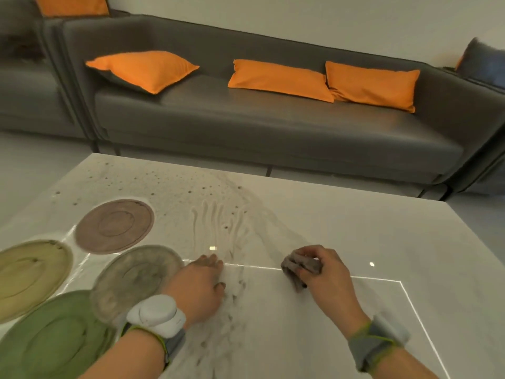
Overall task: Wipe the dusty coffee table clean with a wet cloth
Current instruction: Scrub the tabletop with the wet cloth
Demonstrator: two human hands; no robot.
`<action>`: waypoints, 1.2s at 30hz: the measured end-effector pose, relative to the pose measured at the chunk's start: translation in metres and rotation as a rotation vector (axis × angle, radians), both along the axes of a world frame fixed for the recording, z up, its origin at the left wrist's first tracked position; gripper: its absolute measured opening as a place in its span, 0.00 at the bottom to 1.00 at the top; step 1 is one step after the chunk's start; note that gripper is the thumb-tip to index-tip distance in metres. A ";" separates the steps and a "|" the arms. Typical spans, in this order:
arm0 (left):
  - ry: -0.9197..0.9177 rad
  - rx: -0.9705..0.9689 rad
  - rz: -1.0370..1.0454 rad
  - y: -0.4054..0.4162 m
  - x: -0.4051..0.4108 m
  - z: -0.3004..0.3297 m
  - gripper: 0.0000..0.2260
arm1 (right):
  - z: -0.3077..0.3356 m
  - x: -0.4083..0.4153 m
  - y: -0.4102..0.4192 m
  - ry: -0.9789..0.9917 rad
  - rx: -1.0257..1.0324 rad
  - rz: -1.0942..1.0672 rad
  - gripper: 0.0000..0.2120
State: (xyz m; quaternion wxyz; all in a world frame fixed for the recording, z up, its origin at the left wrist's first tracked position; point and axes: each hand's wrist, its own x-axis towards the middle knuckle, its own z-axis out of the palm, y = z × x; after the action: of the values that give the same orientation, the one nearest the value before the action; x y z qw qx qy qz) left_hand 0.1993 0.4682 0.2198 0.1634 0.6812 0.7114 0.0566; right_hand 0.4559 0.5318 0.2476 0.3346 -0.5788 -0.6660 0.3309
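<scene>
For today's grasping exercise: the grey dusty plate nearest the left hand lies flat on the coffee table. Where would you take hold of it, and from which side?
Probably the right-hand rim of the grey plate, approached from the right, where the left hand already rests. It lies flat, so only the thin rim offers a pinch; the green plate crowds its near-left edge.

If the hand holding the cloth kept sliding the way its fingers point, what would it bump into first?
Probably the left hand. The right hand, gripping the cloth, points left across the coffee table, with only dusty surface between them.
</scene>
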 end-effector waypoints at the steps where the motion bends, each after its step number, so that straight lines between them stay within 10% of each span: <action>1: -0.002 -0.017 0.001 -0.018 0.004 0.003 0.25 | 0.003 -0.002 -0.019 0.045 -0.043 0.009 0.11; 13: 0.011 -0.054 0.083 -0.166 0.003 0.025 0.20 | 0.017 -0.024 -0.138 0.181 -0.400 0.161 0.28; 27: -0.056 0.030 0.046 -0.191 -0.026 0.027 0.15 | 0.026 -0.043 -0.160 0.276 -0.502 0.087 0.11; 36: -0.097 0.066 0.095 -0.186 -0.030 0.017 0.16 | 0.033 -0.054 -0.151 0.017 -0.401 0.169 0.22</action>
State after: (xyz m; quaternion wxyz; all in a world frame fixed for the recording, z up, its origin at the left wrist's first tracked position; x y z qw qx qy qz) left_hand 0.1689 0.2826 0.2372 0.1720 0.6481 0.7320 0.1207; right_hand 0.4022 0.3807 0.2805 0.1896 -0.5731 -0.6302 0.4883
